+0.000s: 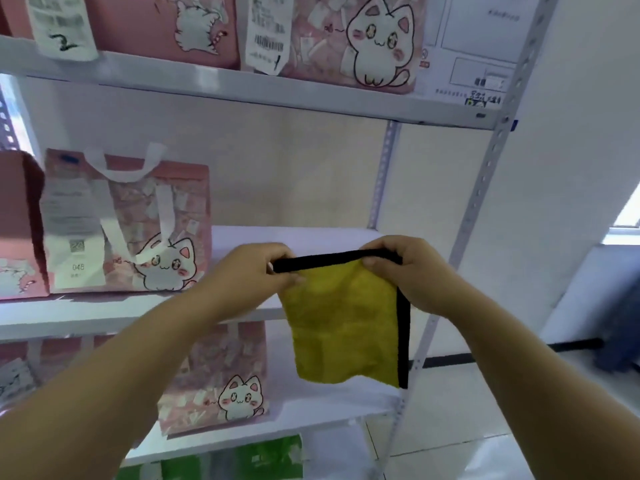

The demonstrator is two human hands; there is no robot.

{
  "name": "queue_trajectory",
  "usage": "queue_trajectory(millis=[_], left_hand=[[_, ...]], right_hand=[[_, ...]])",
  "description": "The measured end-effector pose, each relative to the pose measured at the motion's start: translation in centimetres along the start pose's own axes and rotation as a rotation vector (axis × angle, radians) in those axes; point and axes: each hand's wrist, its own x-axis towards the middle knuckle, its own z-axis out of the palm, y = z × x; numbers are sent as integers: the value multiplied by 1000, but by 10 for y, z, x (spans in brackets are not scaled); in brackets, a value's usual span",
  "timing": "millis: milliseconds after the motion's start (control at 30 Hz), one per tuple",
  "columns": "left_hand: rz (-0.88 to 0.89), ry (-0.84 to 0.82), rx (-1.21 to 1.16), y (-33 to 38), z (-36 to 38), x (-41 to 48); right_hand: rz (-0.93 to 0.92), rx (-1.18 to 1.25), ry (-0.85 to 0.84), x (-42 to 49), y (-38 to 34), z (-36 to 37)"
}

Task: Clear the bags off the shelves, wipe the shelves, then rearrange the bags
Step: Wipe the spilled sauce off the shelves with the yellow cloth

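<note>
A yellow cloth with a black border (pixel 341 327) hangs in front of the middle shelf (pixel 298 237). My left hand (pixel 256 271) pinches its top left corner and my right hand (pixel 403 271) pinches its top right corner, stretching the black top edge between them. On the middle shelf's left part stands a pink cat-print bag (pixel 131 223) with white handles and a paper label; another pink bag (pixel 19 226) is cut off at the left edge. The right half of that shelf is bare.
The top shelf (pixel 221 84) carries pink cat bags (pixel 349 39) with receipts and a white box (pixel 481 46). The shelf below holds another pink cat bag (pixel 221 382). A green package (pixel 266 457) sits lower. The perforated metal upright (pixel 485 188) is at right, tiled floor beyond.
</note>
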Motion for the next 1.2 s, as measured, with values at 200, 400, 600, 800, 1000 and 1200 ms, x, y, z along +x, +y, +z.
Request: queue_trajectory(millis=[200, 400, 600, 800, 1000, 1200], left_hand=[[43, -59, -111, -14, 2, 62], [24, -55, 67, -29, 24, 122], [-84, -10, 250, -59, 55, 178], [-172, 48, 353, -71, 71, 219], [-186, 8, 394, -84, 91, 224], [-61, 42, 367, -99, 105, 203]], right_hand=[[14, 8, 16, 38, 28, -18], [30, -111, -38, 101, 76, -36], [-18, -371, -114, 166, 128, -26], [-39, -479, -39, 212, 159, -10], [-53, -469, -81, 214, 183, 2], [-153, -505, -68, 194, 201, 9]])
